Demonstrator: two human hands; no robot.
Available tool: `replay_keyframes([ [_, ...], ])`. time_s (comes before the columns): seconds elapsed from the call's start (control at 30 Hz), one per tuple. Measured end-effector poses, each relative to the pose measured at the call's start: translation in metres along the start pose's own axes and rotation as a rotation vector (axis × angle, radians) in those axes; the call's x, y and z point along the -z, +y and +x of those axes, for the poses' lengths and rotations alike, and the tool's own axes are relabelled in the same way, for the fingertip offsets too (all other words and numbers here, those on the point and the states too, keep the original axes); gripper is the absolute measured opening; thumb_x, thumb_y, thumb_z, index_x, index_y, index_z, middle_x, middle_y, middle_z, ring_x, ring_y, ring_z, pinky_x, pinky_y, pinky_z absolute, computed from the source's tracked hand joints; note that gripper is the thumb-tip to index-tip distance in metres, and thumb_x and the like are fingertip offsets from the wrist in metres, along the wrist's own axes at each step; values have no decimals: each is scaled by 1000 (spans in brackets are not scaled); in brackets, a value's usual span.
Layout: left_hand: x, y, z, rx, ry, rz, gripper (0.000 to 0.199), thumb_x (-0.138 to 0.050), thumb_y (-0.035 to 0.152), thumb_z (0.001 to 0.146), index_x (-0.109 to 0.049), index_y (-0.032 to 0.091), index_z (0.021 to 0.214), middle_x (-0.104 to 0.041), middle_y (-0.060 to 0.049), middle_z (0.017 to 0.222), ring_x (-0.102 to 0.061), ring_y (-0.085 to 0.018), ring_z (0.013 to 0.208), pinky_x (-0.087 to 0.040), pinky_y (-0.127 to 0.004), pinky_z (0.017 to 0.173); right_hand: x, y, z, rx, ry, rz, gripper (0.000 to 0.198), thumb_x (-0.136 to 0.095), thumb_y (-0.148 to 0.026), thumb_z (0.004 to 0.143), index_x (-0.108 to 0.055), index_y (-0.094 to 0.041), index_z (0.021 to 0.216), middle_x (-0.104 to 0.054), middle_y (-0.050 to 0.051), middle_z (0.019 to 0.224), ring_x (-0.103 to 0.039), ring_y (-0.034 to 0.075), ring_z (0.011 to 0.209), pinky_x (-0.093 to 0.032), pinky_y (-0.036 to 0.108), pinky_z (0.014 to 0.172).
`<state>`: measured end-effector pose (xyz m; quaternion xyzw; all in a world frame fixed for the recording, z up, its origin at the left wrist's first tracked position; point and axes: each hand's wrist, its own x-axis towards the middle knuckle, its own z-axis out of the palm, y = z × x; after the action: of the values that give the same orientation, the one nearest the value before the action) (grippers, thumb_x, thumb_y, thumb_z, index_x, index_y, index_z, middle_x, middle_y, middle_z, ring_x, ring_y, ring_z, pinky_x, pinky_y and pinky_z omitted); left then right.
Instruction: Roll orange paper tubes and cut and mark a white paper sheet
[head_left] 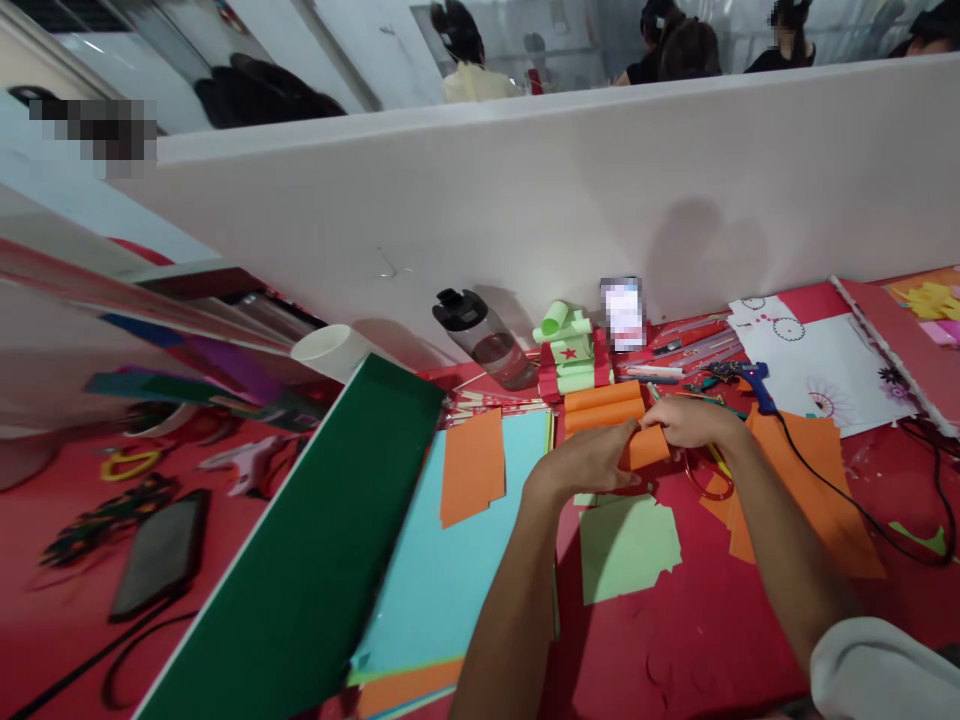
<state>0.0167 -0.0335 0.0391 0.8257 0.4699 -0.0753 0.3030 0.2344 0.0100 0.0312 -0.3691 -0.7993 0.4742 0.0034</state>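
Orange paper (651, 447), beyond the pale-green sheet (628, 550): I grip it with left hand (589, 463) and right hand (691, 420), apparently for steadiness.

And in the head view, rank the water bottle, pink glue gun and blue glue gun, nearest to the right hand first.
From the right hand:
1. Blue glue gun, just to its right.
2. Water bottle, to the left.
3. Pink glue gun, far left.

Low pale partition (517, 200) behind a red tabletop (637, 650).
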Motion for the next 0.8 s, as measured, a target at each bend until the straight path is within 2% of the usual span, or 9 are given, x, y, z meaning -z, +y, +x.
replay_keyframes([
  [0.07, -1, 1, 2, 6, -15, 11, 65, -76, 47, 84, -56, 21, 140, -76, -11, 108, -71, -28, 85, -41, -31, 61, -1, 1, 0, -48, -48, 81, 17, -52, -7, 79, -63, -21, 77, -72, 0, 62, -65, 16, 50, -50, 24, 53],
  [0.2, -2, 3, 2, -2, 17, 79, 56, -67, 37, 88, -56, 19, 139, -76, -13, 108, -70, -29, 88, -42, -31, 62, -2, 4, -1, -94, -74, 144, 25, -47, -2, 74, -63, -21, 79, -72, -1, 60, -65, 15, 47, -51, 23, 51],
  [0.37, 0, 7, 1, -20, 18, 172, 55, -60, 31, 88, -54, 17, 141, -76, -13, 107, -71, -30, 92, -45, -32, 65, 2, 7, -4, -114, -121, 188, 30, -46, -4, 70, -67, -18, 86, -76, 2, 67, -70, 16, 56, -52, 23, 53],
  [0.47, 1, 11, 2, -3, -4, 233, 51, -57, 31, 91, -54, 17, 140, -76, -14, 113, -72, -32, 97, -46, -34, 68, 7, 7, -7, -120, -110, 121, 33, -46, -4, 72, -71, -15, 90, -78, 5, 74, -72, 16, 62, -52, 22, 58],
  [0.6, 0, 17, 4, 24, -19, 277, 43, -57, 22, 90, -58, 18, 133, -76, -14, 116, -73, -32, 101, -45, -33, 69, 13, 3, -12, -115, -18, -79, 29, -49, -2, 72, -73, -15, 84, -74, 5, 69, -68, 15, 62, -43, 20, 56],
  [0.8, -15, 12, 2, 54, 80, 276, 32, -59, 27, 96, -60, 19, 128, -77, -14, 111, -74, -34, 97, -47, -34, 71, 14, 4, -11, -191, 13, -160, 24, -50, -5, 76, -71, -16, 76, -73, 3, 66, -67, 14, 61, -39, 20, 56],
])
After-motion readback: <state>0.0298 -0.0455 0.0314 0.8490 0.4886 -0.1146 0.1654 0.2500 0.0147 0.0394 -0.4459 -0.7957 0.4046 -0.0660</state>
